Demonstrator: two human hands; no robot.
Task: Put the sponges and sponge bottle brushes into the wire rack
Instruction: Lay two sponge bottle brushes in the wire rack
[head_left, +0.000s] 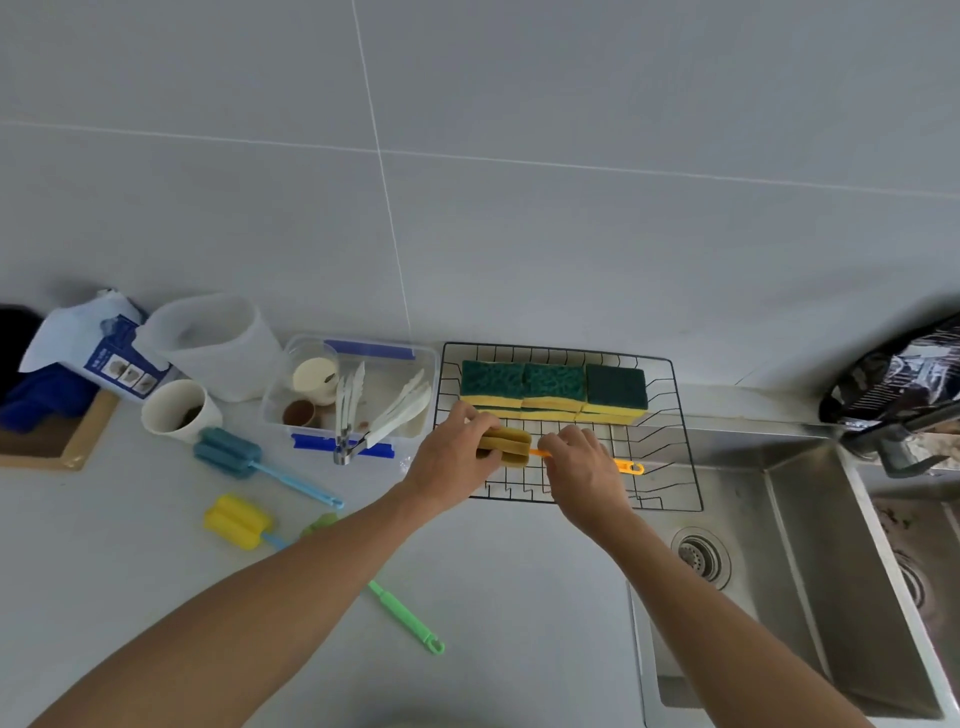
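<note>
A pale grey counter runs under a grey tiled wall, with a steel sink (810, 561) set in at the right. The wire rack (685, 457) sits at the far edge of the counter, just left of the sink. Along its far side, green-and-yellow sponges (553, 389) are already lined up in a stacked row, so that part looks done.

Both hands are over the rack with one bottle brush. The left hand (457, 457) grips its mustard sponge head (506, 447), and the right hand (582, 467) pinches the orange handle (628, 467), which lies across the wires.

Three brushes are left on the counter to the left: a blue one (228, 452) beside a white cup (179, 410), a yellow-headed one (239, 519) nearer, and a green-handled one (405, 618) partly hidden under the left forearm. I'd say the job is a bit past halfway.
</note>
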